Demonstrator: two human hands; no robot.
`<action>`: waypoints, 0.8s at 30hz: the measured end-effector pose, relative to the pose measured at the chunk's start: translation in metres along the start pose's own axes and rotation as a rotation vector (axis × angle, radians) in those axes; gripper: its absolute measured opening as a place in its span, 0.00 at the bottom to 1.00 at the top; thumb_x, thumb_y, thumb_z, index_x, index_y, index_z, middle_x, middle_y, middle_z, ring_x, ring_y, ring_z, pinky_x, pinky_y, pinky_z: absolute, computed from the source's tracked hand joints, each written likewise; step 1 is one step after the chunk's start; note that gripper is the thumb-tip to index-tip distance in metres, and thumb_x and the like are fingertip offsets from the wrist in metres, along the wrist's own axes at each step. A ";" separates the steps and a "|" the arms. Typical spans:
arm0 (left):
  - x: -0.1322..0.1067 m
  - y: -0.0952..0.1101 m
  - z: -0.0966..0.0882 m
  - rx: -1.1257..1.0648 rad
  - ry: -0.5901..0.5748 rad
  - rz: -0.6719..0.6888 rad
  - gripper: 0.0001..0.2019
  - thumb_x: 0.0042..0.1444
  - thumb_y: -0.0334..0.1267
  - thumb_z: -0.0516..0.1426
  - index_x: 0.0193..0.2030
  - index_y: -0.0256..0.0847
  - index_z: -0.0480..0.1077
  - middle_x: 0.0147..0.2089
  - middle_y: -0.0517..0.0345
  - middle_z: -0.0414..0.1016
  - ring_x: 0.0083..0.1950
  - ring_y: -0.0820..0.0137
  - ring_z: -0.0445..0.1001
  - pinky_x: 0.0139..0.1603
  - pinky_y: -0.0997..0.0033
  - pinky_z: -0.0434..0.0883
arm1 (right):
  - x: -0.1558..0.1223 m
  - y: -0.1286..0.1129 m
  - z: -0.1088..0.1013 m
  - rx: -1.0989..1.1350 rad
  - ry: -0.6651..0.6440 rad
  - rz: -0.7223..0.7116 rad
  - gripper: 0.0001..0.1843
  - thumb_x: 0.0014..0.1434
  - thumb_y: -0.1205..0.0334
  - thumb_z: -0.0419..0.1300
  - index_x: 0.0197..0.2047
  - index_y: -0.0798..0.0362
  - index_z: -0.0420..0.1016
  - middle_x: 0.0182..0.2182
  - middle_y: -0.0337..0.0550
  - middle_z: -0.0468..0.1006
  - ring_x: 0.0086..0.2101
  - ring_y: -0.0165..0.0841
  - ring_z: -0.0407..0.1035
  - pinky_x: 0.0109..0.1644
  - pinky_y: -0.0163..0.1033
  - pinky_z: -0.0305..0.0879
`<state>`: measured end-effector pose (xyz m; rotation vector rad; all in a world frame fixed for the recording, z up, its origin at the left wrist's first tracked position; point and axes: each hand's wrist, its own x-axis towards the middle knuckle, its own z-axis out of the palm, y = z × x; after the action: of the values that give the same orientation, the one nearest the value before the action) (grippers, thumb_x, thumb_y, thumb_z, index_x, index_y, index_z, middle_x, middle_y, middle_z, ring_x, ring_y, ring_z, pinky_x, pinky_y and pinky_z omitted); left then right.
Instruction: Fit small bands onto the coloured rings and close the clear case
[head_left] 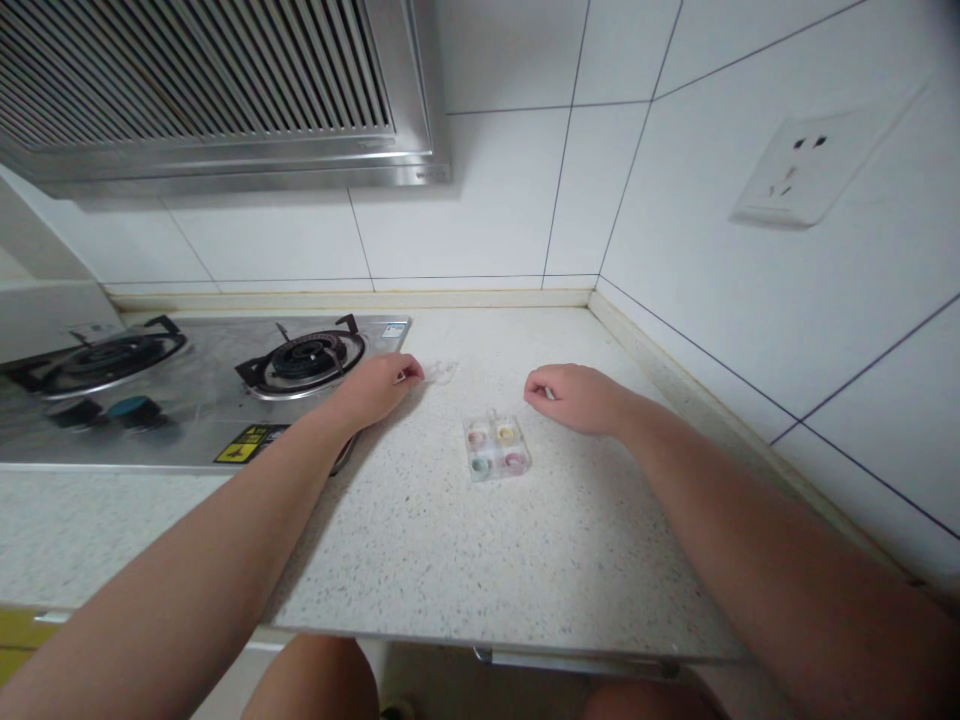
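A small clear plastic case lies on the speckled counter between my hands. Its four round wells hold pinkish, yellow, green and purple contents, too small to make out. To its upper left, my left hand rests by the stove's edge with fingers pinched. A thin, see-through plastic piece extends from those fingertips over the counter; its exact shape is faint. My right hand is curled on the counter to the upper right of the case, apart from it. Nothing shows in its closed fingers, and the fingertips are partly hidden.
A steel gas stove with two burners takes up the left. Above it hangs a range hood. White tiled walls meet behind the counter, and a socket is on the right wall. My knees are below the front edge.
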<state>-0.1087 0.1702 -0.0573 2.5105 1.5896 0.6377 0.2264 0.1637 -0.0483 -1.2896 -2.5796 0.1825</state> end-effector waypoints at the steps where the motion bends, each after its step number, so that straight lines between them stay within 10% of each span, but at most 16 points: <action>1: 0.001 0.001 0.002 -0.047 0.015 -0.031 0.09 0.62 0.38 0.53 0.42 0.39 0.73 0.41 0.53 0.75 0.42 0.64 0.71 0.43 0.66 0.65 | 0.000 0.000 0.000 0.001 0.002 -0.003 0.11 0.63 0.58 0.54 0.38 0.52 0.76 0.35 0.43 0.77 0.35 0.32 0.68 0.40 0.37 0.58; 12: -0.006 0.043 0.010 -1.043 -0.005 -0.087 0.12 0.62 0.44 0.58 0.40 0.37 0.64 0.38 0.56 0.70 0.45 0.64 0.75 0.45 0.65 0.72 | 0.000 -0.014 0.000 0.132 0.126 -0.063 0.10 0.64 0.58 0.55 0.46 0.50 0.73 0.40 0.41 0.76 0.36 0.31 0.68 0.41 0.37 0.61; 24: -0.019 0.078 0.003 -1.530 -0.223 -0.025 0.07 0.65 0.37 0.57 0.41 0.36 0.64 0.40 0.57 0.65 0.45 0.64 0.76 0.41 0.72 0.71 | -0.007 -0.044 -0.007 0.345 0.337 -0.332 0.49 0.50 0.50 0.71 0.68 0.47 0.51 0.61 0.52 0.59 0.44 0.36 0.66 0.39 0.40 0.71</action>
<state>-0.0490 0.1191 -0.0418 1.2891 0.5273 0.9661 0.1986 0.1321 -0.0329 -0.6932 -2.2996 0.3014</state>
